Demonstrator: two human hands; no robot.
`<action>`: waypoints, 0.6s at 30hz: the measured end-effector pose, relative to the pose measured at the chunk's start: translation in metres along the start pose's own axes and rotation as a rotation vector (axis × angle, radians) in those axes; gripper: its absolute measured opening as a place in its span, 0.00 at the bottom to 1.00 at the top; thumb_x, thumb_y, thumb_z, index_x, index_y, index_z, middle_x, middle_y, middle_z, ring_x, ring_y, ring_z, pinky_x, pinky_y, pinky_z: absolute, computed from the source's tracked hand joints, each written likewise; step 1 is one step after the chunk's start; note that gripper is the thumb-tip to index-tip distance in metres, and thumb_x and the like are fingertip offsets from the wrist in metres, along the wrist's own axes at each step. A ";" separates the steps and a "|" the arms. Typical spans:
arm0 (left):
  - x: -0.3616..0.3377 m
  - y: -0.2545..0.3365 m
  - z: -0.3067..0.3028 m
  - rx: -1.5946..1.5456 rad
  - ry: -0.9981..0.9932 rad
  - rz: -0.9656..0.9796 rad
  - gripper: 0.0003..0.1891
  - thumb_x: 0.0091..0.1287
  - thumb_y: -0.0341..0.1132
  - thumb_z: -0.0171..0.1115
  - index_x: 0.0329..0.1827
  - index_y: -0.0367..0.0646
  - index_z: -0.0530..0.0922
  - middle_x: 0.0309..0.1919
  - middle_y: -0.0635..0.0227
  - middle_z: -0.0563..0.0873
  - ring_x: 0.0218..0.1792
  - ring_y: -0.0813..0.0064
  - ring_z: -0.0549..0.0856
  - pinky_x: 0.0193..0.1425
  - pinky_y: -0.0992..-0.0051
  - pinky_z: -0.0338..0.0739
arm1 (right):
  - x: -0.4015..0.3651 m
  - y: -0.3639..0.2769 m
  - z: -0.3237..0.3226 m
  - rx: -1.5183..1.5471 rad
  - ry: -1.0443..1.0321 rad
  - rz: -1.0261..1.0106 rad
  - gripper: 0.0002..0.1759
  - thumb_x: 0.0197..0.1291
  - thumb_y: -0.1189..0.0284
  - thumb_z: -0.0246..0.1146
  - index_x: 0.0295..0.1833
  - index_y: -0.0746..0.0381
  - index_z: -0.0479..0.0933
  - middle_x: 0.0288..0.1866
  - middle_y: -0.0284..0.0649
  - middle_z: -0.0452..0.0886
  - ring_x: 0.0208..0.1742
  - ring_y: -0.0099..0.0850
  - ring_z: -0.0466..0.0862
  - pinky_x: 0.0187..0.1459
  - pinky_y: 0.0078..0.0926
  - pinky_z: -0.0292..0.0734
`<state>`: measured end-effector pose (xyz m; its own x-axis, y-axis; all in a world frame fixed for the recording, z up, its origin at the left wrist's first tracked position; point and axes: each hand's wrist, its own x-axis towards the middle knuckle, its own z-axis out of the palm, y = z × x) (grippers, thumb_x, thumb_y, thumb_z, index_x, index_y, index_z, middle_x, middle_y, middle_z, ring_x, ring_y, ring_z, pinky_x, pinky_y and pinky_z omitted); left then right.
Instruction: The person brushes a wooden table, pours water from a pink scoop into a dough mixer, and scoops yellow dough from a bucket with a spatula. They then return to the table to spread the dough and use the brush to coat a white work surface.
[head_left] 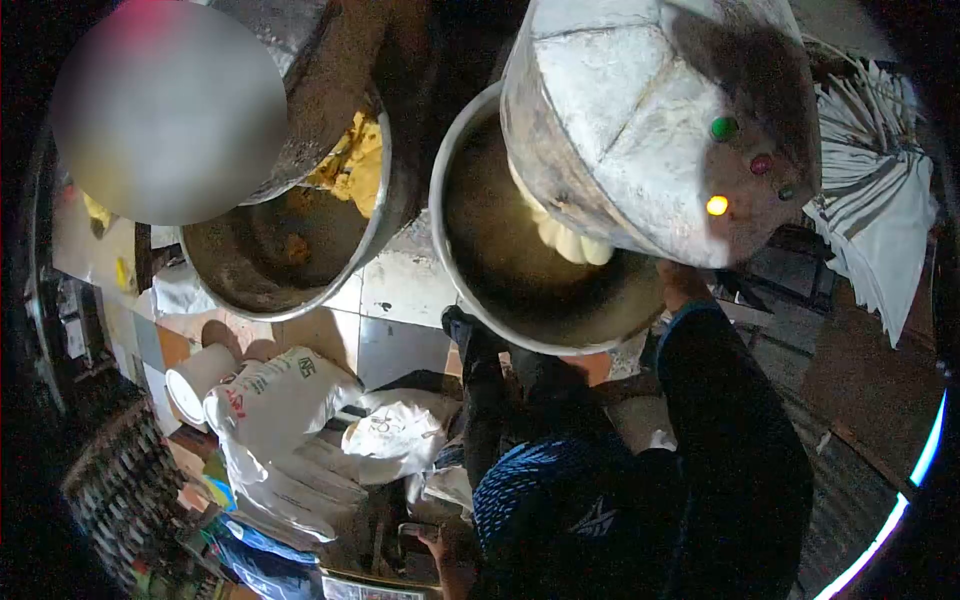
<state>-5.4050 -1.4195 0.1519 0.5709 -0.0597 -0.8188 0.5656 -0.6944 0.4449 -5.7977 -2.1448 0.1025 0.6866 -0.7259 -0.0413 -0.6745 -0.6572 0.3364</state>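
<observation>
My right hand (682, 286) is at the right rim of a large metal mixing bowl (455, 290), its fingers mostly hidden behind the mixer head. The worn white mixer head (610, 110) hangs over the bowl, with a lit yellow button (717, 205) and green and red ones near it. Beneath the head, a pale, ridged mass (572, 240) that looks like dough or cream shows inside the bowl. Low beside my body, my left hand (447, 548) has its fingers bent against a small greyish object that is too dark to name.
A second metal bowl (345, 285) at the left holds yellow dough (358, 170), with another mixer above it. White sacks (290, 395) and a white bucket (193, 383) stand on the tiled floor (405, 350). A torn white sack (880, 230) hangs at the right.
</observation>
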 end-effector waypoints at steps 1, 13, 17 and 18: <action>0.002 0.000 0.005 -0.005 -0.025 -0.020 0.33 0.53 0.29 0.59 0.59 0.52 0.50 0.50 0.56 0.64 0.33 0.62 0.76 0.31 0.66 0.78 | -0.003 0.000 0.001 -0.038 0.045 -0.045 0.13 0.49 0.73 0.51 0.43 0.61 0.71 0.36 0.42 0.75 0.30 0.37 0.75 0.31 0.36 0.71; 0.025 0.080 0.030 -0.007 -0.248 0.051 0.32 0.54 0.31 0.58 0.59 0.50 0.51 0.49 0.57 0.67 0.35 0.64 0.77 0.31 0.67 0.78 | 0.027 -0.118 -0.124 0.746 -0.232 0.180 0.28 0.44 0.83 0.55 0.55 0.67 0.58 0.52 0.58 0.65 0.46 0.52 0.72 0.45 0.40 0.68; 0.058 0.074 -0.011 -0.054 -0.227 -0.105 0.32 0.53 0.33 0.61 0.60 0.48 0.54 0.46 0.59 0.71 0.39 0.69 0.76 0.28 0.70 0.77 | 0.037 -0.133 -0.098 0.765 -0.412 0.396 0.29 0.42 0.82 0.56 0.55 0.67 0.58 0.49 0.57 0.65 0.43 0.50 0.72 0.43 0.43 0.68; 0.071 0.057 -0.032 -0.040 -0.261 -0.062 0.32 0.52 0.33 0.61 0.59 0.47 0.55 0.46 0.59 0.70 0.40 0.68 0.75 0.29 0.69 0.77 | 0.038 -0.133 -0.101 0.707 -0.219 0.350 0.24 0.45 0.80 0.56 0.50 0.66 0.60 0.44 0.54 0.67 0.41 0.48 0.73 0.39 0.43 0.69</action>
<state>-5.3132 -1.4409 0.1303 0.3647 -0.2047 -0.9083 0.6202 -0.6742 0.4010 -5.6547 -2.0640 0.1507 0.3855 -0.8877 -0.2516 -0.9020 -0.3051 -0.3056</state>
